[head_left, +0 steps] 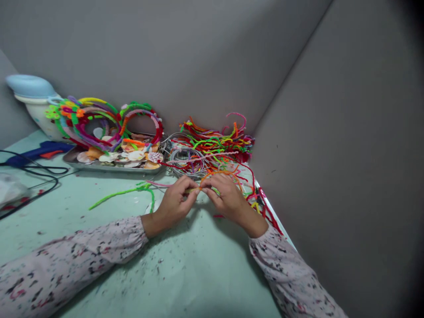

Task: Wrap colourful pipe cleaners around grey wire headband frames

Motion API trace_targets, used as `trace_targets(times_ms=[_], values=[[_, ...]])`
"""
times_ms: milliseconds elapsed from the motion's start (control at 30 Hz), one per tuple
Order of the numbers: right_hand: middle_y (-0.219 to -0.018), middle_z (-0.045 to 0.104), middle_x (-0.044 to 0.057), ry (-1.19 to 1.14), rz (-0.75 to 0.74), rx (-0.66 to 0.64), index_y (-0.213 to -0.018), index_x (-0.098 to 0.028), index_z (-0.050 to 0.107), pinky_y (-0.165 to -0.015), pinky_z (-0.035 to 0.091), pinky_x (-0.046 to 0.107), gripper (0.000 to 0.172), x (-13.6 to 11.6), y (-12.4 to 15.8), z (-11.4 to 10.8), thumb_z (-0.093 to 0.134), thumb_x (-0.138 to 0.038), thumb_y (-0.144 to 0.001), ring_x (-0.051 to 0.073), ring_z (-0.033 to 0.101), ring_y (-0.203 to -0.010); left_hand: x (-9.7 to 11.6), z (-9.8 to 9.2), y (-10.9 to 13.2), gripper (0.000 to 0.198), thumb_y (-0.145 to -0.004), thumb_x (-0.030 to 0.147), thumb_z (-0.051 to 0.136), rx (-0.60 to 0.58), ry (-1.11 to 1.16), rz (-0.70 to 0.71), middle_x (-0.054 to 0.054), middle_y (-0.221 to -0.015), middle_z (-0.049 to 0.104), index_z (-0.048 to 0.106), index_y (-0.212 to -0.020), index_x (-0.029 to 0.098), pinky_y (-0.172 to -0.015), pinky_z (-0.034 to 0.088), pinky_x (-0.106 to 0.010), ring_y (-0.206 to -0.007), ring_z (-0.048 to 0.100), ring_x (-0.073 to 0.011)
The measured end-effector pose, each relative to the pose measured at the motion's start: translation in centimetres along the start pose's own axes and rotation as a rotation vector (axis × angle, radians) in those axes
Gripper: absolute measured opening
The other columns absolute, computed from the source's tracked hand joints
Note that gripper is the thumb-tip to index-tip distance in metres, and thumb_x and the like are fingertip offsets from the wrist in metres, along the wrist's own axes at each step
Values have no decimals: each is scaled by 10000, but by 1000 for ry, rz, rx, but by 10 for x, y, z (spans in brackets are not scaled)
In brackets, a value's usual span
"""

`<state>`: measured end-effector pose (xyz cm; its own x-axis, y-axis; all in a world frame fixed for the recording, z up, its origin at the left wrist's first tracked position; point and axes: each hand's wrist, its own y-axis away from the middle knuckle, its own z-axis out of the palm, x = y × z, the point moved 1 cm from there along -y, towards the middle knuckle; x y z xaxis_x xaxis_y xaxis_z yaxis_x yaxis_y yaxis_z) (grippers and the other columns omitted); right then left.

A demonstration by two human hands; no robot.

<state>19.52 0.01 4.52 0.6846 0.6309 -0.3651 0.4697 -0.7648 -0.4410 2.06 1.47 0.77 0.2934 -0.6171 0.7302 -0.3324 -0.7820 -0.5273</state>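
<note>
My left hand (pixel 177 201) and my right hand (pixel 228 198) meet over the table, fingertips nearly touching. Both pinch an orange pipe cleaner (pixel 206 176), which loops over behind the right fingers. Out of the left side of my left hand run a thin wire and a pink strand. A bright green pipe cleaner (pixel 115 194) extends there too, bent, with one end lying toward the left. My fingers hide how these strands join. Just beyond my hands lies a coil of grey wire (pixel 188 160) among loose pipe cleaners.
A heap of colourful pipe cleaners (pixel 218 140) lies against the grey wall. Wrapped hoops (pixel 142 108) stand in a metal tray (pixel 115 168) with shells (pixel 135 155). Farther left are a blue glue gun (pixel 33 152), its black cord (pixel 49 179) and a white bin with a blue lid (pixel 31 86).
</note>
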Motion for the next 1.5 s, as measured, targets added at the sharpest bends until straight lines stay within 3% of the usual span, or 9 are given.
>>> trace_targets(times_ms=[367, 667, 1200, 1500], values=[[-917, 615, 53, 10, 32, -43, -918, -190, 581, -801, 375, 335, 96, 0, -1, 3, 485, -189, -923, 199, 525, -889, 0, 1, 1, 114, -897, 217, 508, -28, -27, -33, -11, -800, 550, 573, -816, 169, -650, 391, -273, -727, 510, -134], [-934, 655, 26, -30, 49, -34, -934, -212, 600, -874, 350, 342, 108, -3, -1, -3, 492, -222, -937, 183, 549, -928, 1, 0, 1, 111, -900, 217, 507, -19, -23, -24, -12, -801, 545, 574, -827, 167, -645, 390, -271, -722, 507, -130], [-805, 592, 19, -62, 100, -77, -806, -185, 540, -781, 344, 323, 191, 0, -2, 3, 414, -218, -946, 172, 515, -808, 2, 1, 1, 118, -903, 206, 496, -47, -48, 9, -15, -805, 549, 564, -818, 160, -669, 382, -276, -744, 507, -137], [-854, 632, 10, -47, 103, -44, -845, -191, 578, -864, 326, 346, 131, 1, -1, 2, 482, -222, -930, 168, 539, -855, -2, 1, 2, 110, -905, 216, 500, -50, -39, -18, -14, -821, 550, 572, -841, 163, -670, 387, -273, -755, 512, -136]])
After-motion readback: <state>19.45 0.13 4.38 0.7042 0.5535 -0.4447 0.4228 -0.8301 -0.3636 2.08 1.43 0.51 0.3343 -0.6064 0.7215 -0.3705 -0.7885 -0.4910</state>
